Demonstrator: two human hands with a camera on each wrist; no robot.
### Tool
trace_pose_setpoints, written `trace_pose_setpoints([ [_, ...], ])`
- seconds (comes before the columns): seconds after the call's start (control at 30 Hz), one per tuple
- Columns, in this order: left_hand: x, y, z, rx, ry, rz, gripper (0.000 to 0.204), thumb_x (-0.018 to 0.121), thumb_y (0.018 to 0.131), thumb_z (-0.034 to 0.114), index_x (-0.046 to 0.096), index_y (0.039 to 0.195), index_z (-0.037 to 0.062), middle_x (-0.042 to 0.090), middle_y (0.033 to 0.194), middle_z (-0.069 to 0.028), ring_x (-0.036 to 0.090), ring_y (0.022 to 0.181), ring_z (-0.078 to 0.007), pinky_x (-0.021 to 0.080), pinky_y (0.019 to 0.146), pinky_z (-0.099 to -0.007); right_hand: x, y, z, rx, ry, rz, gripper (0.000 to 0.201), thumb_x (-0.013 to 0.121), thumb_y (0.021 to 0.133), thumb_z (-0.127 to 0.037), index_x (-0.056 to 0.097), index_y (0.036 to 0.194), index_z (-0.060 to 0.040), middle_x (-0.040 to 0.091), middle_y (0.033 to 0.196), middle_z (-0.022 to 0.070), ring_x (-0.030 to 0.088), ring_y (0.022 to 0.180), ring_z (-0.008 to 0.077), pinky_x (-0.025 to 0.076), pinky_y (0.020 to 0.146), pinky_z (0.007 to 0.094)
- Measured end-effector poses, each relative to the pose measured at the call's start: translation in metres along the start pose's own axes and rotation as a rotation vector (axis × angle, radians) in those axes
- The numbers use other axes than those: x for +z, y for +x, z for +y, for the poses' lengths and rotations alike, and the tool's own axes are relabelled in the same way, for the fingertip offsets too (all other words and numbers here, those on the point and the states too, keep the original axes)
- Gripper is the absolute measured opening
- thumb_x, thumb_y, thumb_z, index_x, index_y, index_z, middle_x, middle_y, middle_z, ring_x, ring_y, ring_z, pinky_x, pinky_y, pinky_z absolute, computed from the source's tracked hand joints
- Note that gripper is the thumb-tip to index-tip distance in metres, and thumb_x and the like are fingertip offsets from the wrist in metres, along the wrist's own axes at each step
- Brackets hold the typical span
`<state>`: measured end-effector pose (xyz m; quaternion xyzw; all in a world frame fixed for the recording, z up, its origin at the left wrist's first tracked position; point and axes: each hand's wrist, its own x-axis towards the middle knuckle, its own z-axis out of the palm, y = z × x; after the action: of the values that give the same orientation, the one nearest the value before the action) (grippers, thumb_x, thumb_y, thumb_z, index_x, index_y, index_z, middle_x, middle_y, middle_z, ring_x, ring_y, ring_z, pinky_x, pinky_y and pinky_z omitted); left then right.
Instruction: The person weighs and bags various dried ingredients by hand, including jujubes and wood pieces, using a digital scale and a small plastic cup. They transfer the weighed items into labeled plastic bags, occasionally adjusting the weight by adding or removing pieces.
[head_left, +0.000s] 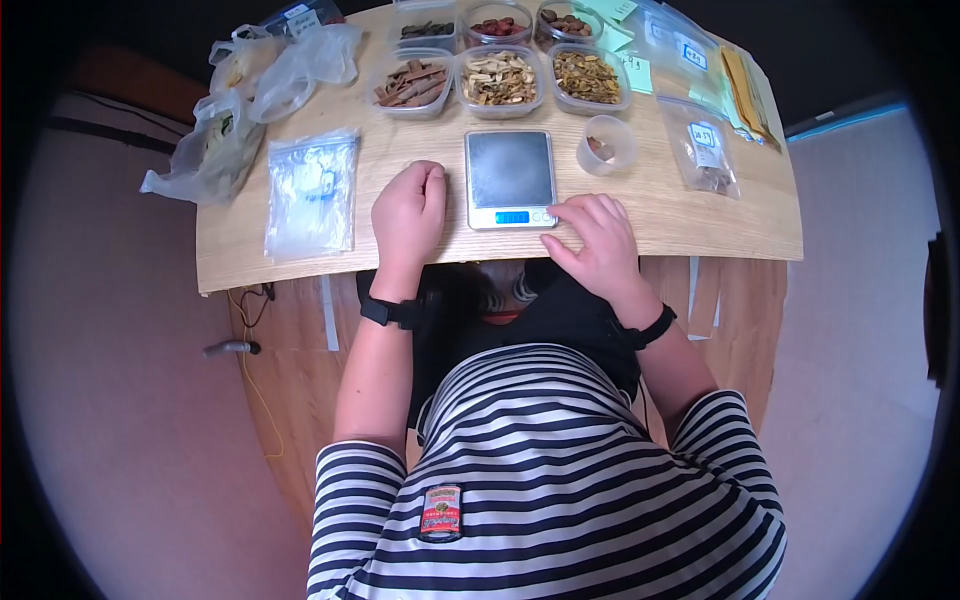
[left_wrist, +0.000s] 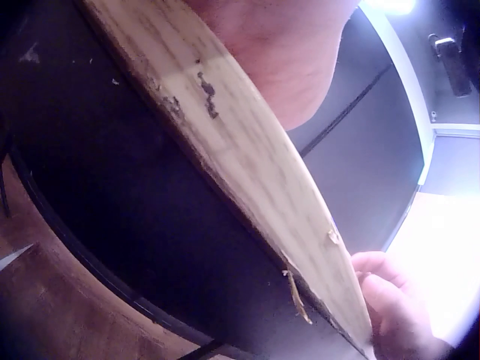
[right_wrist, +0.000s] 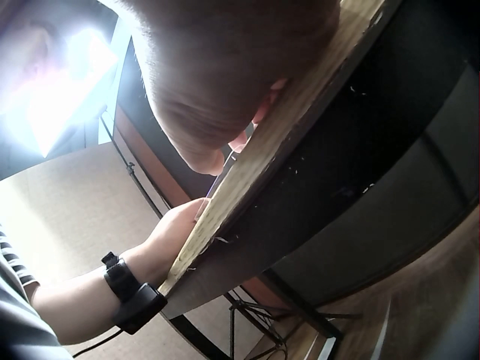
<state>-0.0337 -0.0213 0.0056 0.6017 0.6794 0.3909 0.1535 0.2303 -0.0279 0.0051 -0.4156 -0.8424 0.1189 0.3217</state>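
Observation:
A small digital kitchen scale with a grey metal plate and a lit blue display lies near the table's front edge. My right hand reaches its lower right corner, fingertips at the buttons beside the display and thumb held apart. Left of the scale, my left hand rests on the table as a fist, thumb along the side and nothing visible in it. A small round plastic cup with a few brown pieces inside stands right of the scale. Both wrist views mostly show the hands from below the table edge.
Behind the scale, tubs hold brown bark strips, pale slices and yellowish pieces, with several more tubs behind. Zip bags lie left; knotted plastic bags sit farther left. A labelled bag and brown envelopes lie right.

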Motion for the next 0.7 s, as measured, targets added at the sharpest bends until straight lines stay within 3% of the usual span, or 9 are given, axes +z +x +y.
trace_pose_setpoints([
  [0.7, -0.0007, -0.0005, 0.0002, 0.050, 0.053, -0.050, 0.019, 0.060, 0.095, 0.021, 0.072, 0.098, 0.0060, 0.069, 0.080, -0.0133, 0.067, 0.073, -0.0299, 0.052, 0.068, -0.0373, -0.0002, -0.0010, 0.0003, 0.000, -0.002, 0.008, 0.029, 0.077, 0.082, -0.029, 0.071, 0.103, -0.0104, 0.064, 0.096, 0.0039, 0.060, 0.095, 0.0245, 0.045, 0.087, 0.0379],
])
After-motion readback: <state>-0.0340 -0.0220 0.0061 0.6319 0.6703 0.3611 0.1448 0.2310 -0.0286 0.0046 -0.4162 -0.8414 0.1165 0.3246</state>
